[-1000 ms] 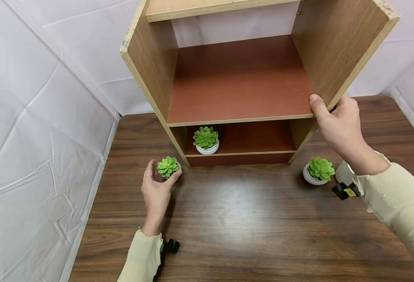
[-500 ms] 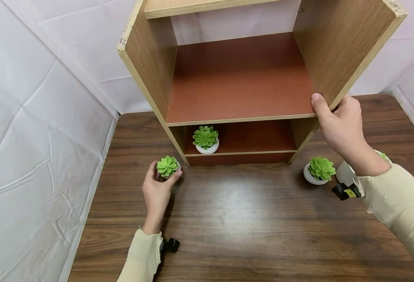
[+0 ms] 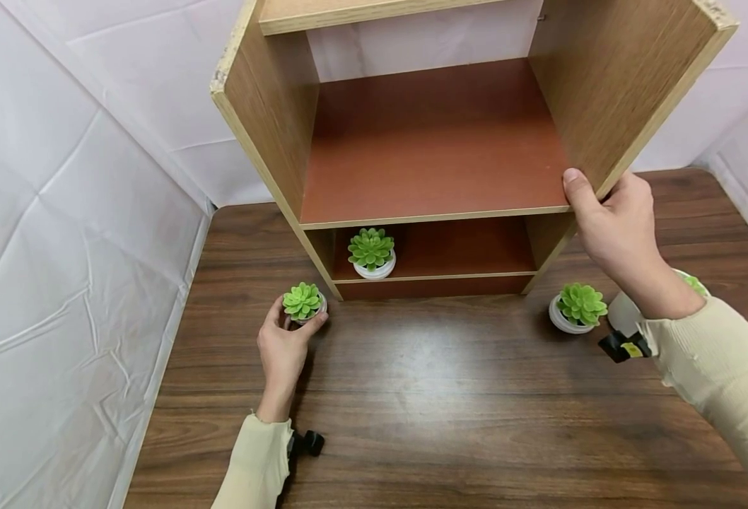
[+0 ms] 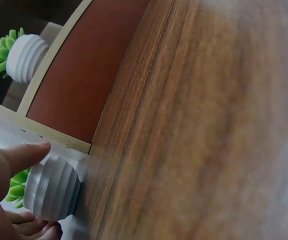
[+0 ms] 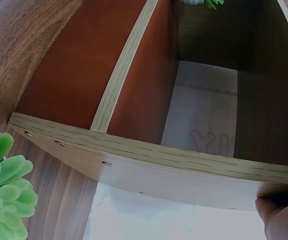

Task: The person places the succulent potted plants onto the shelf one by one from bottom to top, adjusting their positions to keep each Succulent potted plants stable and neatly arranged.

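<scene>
My left hand [image 3: 283, 346] holds a small artificial succulent in a white pot [image 3: 303, 302] on the table, left of the wooden shelf unit [image 3: 437, 134]. In the left wrist view, the thumb and fingers lie on either side of the ribbed pot [image 4: 51, 187]. My right hand [image 3: 618, 226] grips the unit's right side panel, its thumb inside by the middle shelf and the other fingers mostly hidden outside. A second potted succulent [image 3: 372, 253] stands at the left end of the lower shelf.
Another potted succulent [image 3: 577, 308] stands on the table [image 3: 425, 424] right of the unit. Beside it, a white pot [image 3: 624, 314] with some green is partly hidden by the right forearm. White sheeting [image 3: 81, 247] hangs at the left and behind.
The view shifts very slightly. Both hands stay almost where they were, the left around the potted succulent and the right on the shelf unit's side panel.
</scene>
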Tool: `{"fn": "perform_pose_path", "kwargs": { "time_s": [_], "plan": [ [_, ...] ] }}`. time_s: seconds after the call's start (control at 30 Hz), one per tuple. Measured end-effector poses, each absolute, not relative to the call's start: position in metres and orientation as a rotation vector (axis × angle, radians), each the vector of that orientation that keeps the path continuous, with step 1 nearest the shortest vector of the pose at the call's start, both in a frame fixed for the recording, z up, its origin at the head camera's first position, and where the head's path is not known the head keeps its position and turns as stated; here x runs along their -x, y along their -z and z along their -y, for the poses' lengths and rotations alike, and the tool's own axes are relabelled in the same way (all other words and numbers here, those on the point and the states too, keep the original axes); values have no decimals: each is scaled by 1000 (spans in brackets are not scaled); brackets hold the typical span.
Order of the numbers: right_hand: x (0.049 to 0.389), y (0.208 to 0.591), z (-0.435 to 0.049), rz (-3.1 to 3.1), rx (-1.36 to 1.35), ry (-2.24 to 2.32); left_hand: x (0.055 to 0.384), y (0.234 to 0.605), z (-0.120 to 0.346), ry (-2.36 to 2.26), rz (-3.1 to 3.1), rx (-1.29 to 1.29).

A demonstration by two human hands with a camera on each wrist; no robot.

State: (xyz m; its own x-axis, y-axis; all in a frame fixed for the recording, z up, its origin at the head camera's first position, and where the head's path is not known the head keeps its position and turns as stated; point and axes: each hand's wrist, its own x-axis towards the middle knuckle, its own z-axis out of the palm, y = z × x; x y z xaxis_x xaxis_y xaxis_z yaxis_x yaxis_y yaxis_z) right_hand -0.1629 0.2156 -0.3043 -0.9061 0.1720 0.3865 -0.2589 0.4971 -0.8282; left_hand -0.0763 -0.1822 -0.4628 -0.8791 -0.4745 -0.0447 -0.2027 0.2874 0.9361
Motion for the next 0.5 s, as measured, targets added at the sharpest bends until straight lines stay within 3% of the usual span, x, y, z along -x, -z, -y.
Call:
{"fn": "perform_pose_path", "kwargs": {
  "time_s": [0.5],
  "plan": [
    [163,305,-215,2295,-92,-1399,77,464,184,1671,2281,-621]
  ]
}}
